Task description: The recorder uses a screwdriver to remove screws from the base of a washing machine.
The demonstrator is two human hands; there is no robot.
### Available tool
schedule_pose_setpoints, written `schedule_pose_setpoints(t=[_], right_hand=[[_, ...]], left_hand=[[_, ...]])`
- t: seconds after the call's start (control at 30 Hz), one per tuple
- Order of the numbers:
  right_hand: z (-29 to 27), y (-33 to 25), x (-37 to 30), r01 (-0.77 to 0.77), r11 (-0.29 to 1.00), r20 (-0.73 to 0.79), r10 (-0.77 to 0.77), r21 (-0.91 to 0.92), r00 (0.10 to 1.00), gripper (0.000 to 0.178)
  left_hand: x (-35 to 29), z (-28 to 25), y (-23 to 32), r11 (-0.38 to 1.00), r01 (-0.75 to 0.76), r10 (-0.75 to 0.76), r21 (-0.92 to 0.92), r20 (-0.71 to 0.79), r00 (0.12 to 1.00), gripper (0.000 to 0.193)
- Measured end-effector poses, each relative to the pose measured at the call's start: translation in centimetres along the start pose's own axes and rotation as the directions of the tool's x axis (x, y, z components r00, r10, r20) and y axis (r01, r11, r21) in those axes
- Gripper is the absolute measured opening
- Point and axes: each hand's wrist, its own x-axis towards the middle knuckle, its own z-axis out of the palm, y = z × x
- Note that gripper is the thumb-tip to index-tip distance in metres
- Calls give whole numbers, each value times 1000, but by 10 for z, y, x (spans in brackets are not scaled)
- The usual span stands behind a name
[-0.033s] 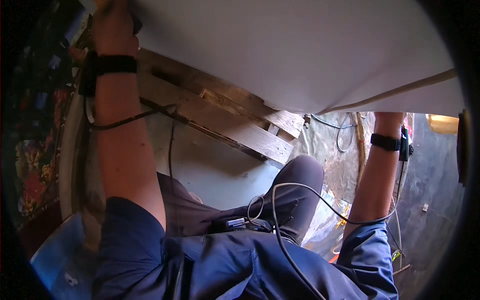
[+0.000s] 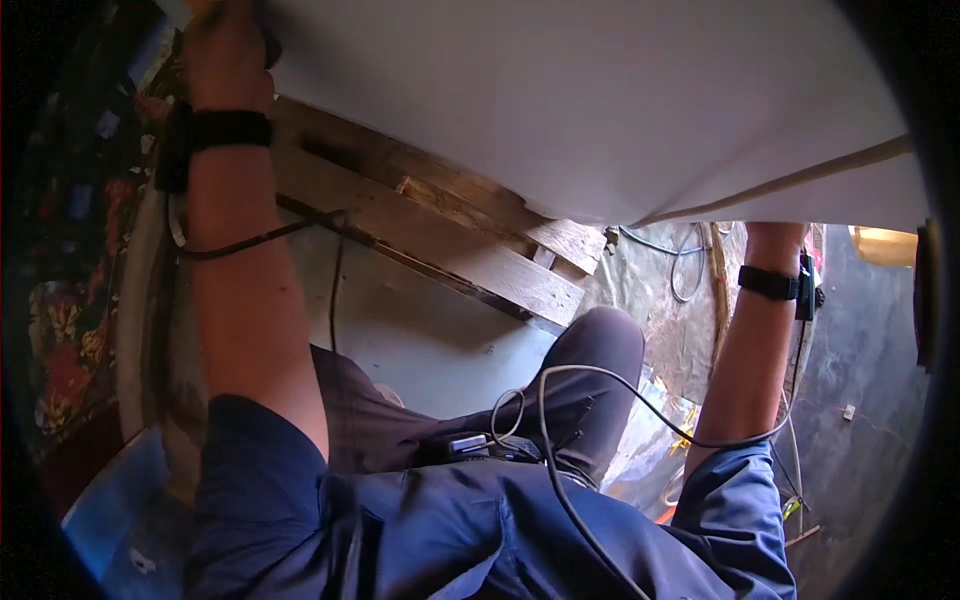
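Shows, at the far left, a dark flowery surface (image 2: 75, 340) with red and yellow patches, dim and blurry. Below, has a smooth blue sheet (image 2: 115, 500) with a white mark, too blurry to read. Reaches up with the left hand (image 2: 225, 55), with a black strap (image 2: 230, 128) round the wrist. Touches the left edge of a big white panel (image 2: 560, 90), fingers in shadow; cannot tell if closed round it or just pressed on it. Fills most of the top with this panel, smooth and a bit bent along its low edge. Under that, shows rough wooden planks (image 2: 470, 260), brown and scratched, with gaps between. Sits in the middle in a blue shirt (image 2: 430, 520) and dark trousers (image 2: 600, 345), one knee bent up. Has a small shiny grey device (image 2: 468, 443) on the lap, and a thin, bendy grey cord (image 2: 580, 367) crossing to the right forearm. Lifts the right hand (image 2: 776, 237) to the panel's low edge, mostly hidden by it; cannot tell if open or closed. Shows a tan strip (image 2: 780, 187) along the panel just above. Ends at the right with a dark grey, scuffed surface (image 2: 870, 470).
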Motion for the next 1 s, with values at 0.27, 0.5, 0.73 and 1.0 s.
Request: schedule_pose_setpoints(t=[0.27,0.5,0.73,1.0], right_hand=[[-1,-25,-7,12,861,110,52,-509,993,25],[6,-20,-7,-249,-25,211,619,968,757,24],[4,-29,-4,-238,-108,249,659,965,710,20],[13,-12,-4,-475,133,233,738,870,634,20]], left_hand=[[14,5,-56,978,4,58,-209,291,955,72],[16,-13,-10,295,689,-443,-662,544,713,85],[3,13,-32,914,82,-33,-397,129,991,43],[-12,-44,23,-143,666,-336,-732,669,663,36]])
